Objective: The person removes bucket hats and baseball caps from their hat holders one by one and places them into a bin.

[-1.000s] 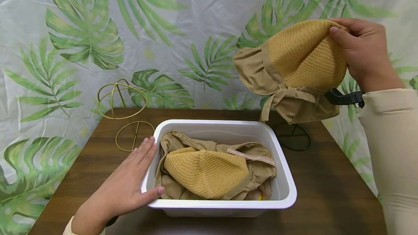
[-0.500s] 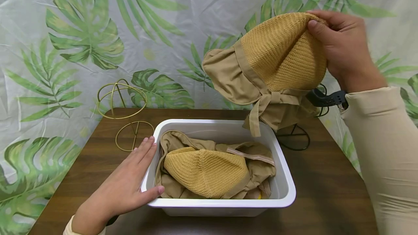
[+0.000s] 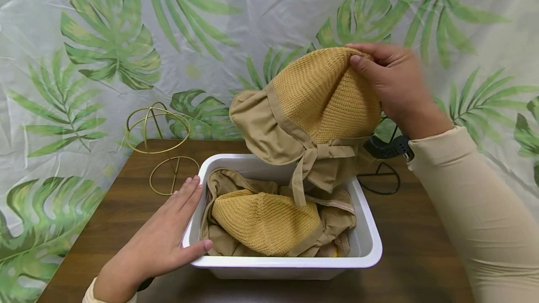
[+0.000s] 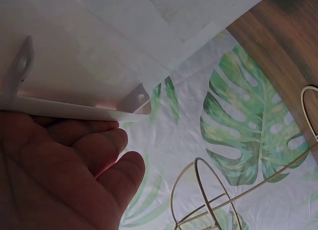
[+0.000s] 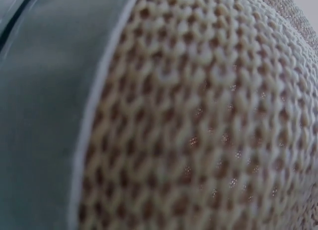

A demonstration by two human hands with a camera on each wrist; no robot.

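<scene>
My right hand (image 3: 393, 83) pinches the crown of a mustard knit sun hat (image 3: 332, 92) with a tan cloth brim and a tied bow. The hat hangs over the back right part of a white plastic tub (image 3: 372, 251), its bow tail in front of the tub's inside. The knit weave (image 5: 213, 111) fills the right wrist view. In the tub lies another mustard knit hat (image 3: 265, 223) with a tan brim, crown upward. My left hand (image 3: 160, 237) rests with straight fingers against the tub's left rim; the left wrist view shows its fingers below the rim (image 4: 89, 110).
A gold wire stand (image 3: 157, 127) is behind the tub on the left. A black wire stand (image 3: 381, 186) is at the back right, mostly hidden by the hat and arm. The brown wooden table (image 3: 421, 237) ends at a leaf-print cloth (image 3: 269, 8).
My right hand has carried the hat leftward from the right side to over the tub, rising a little and then dropping lower. The left hand and tub have stayed put.
</scene>
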